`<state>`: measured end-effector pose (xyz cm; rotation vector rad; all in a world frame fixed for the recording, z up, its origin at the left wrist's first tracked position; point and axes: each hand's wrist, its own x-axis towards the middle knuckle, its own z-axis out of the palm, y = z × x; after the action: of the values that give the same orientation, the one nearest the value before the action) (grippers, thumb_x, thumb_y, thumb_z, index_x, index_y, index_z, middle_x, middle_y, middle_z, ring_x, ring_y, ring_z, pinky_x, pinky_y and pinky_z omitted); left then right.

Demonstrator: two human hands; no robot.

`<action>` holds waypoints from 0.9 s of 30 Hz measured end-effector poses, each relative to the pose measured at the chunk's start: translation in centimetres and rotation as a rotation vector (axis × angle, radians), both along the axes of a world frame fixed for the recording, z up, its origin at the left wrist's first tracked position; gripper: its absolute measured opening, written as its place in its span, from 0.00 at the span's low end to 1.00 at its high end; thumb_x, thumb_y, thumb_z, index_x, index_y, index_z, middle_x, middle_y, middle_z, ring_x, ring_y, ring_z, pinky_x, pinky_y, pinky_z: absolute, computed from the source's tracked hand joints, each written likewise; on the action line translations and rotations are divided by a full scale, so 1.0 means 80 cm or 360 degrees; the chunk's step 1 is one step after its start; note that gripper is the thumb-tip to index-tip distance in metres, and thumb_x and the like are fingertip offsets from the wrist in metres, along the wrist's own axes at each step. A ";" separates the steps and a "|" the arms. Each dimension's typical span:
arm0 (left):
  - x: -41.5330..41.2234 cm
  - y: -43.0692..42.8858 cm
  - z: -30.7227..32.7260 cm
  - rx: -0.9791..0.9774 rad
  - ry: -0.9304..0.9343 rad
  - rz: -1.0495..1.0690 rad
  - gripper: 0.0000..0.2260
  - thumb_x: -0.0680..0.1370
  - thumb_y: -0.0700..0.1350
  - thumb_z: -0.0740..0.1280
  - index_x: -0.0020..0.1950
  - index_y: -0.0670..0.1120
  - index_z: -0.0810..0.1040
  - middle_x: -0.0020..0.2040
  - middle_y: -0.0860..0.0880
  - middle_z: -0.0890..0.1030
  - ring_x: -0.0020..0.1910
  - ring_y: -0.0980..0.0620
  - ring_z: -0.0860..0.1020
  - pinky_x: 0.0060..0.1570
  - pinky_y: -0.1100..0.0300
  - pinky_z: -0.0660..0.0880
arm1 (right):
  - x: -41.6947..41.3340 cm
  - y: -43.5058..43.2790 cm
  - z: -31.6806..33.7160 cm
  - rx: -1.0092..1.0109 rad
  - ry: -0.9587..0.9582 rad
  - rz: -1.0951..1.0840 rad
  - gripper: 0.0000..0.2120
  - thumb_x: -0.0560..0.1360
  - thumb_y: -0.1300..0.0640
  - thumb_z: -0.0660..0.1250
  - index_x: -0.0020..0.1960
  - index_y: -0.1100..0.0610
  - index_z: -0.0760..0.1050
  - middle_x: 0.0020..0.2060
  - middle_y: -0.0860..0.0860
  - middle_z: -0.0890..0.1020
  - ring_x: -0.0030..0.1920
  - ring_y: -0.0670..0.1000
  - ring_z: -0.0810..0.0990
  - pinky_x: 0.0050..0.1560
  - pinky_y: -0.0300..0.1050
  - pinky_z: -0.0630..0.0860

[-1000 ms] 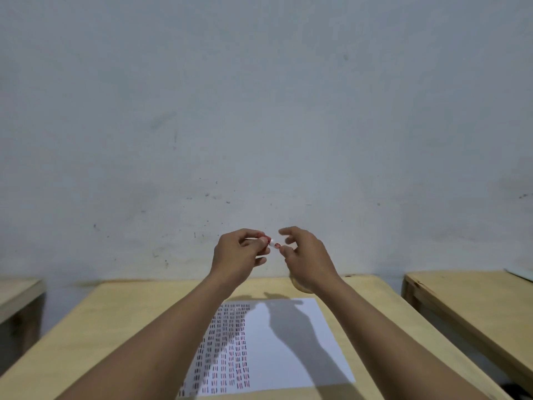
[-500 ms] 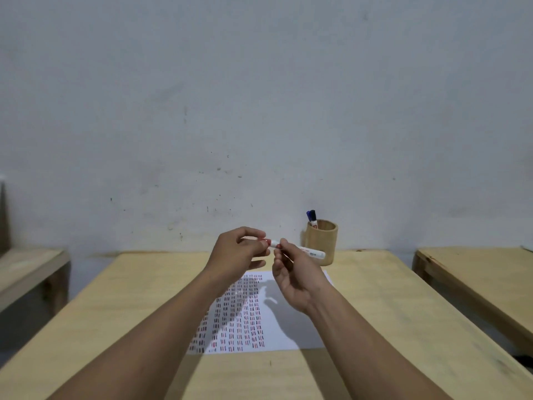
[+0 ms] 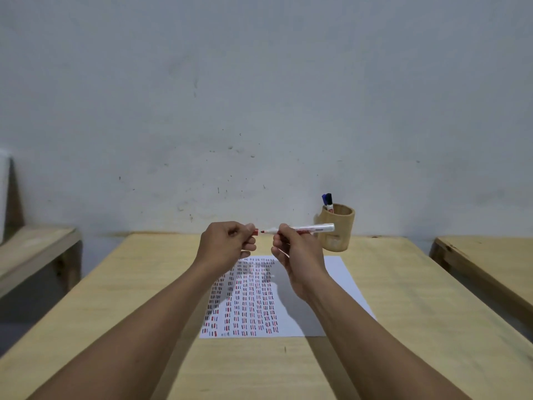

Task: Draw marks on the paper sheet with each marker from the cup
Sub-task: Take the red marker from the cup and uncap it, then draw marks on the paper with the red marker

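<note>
The red marker (image 3: 305,228) is light and stiff, uncapped, held level above the paper sheet (image 3: 340,280) in my right hand (image 3: 297,255), fingers closed near its tip. My left hand (image 3: 225,243) pinches its cap (image 3: 256,232). Two markers wait in the cup (image 3: 341,226) on the table (image 3: 418,284).

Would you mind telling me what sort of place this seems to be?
Probably a plain classroom or workroom: bare wooden tables stand in a row against a scuffed, unpainted-looking wall, with a bamboo marker cup and a marked paper sheet.
</note>
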<state>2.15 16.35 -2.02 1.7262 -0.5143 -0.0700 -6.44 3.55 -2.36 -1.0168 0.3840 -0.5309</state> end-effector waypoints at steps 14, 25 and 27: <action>0.097 0.045 -0.053 0.0987 -0.0313 0.0366 0.08 0.76 0.42 0.65 0.40 0.52 0.81 0.35 0.54 0.80 0.39 0.49 0.77 0.48 0.55 0.76 | 0.026 -0.032 -0.015 -0.0303 0.0249 -0.0023 0.07 0.80 0.60 0.67 0.50 0.63 0.81 0.35 0.53 0.78 0.31 0.46 0.75 0.31 0.38 0.78; 0.060 0.061 -0.066 0.1153 -0.0483 0.0425 0.16 0.83 0.46 0.58 0.70 0.45 0.74 0.60 0.45 0.83 0.59 0.40 0.79 0.54 0.48 0.77 | 0.030 -0.055 -0.040 -0.0772 0.0395 -0.0169 0.06 0.76 0.59 0.66 0.43 0.60 0.79 0.33 0.52 0.81 0.32 0.49 0.78 0.33 0.43 0.78; 0.046 0.072 -0.073 0.1261 -0.0421 0.0353 0.20 0.84 0.50 0.53 0.76 0.49 0.69 0.69 0.44 0.78 0.68 0.41 0.74 0.65 0.45 0.71 | 0.033 -0.058 -0.045 -0.0824 0.0437 -0.0127 0.05 0.76 0.60 0.66 0.44 0.61 0.79 0.31 0.52 0.79 0.31 0.49 0.77 0.34 0.44 0.78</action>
<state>5.79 22.08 -7.87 2.5817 -0.5186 0.1346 -3.82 -1.10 -5.99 -1.5885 0.5475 -0.5780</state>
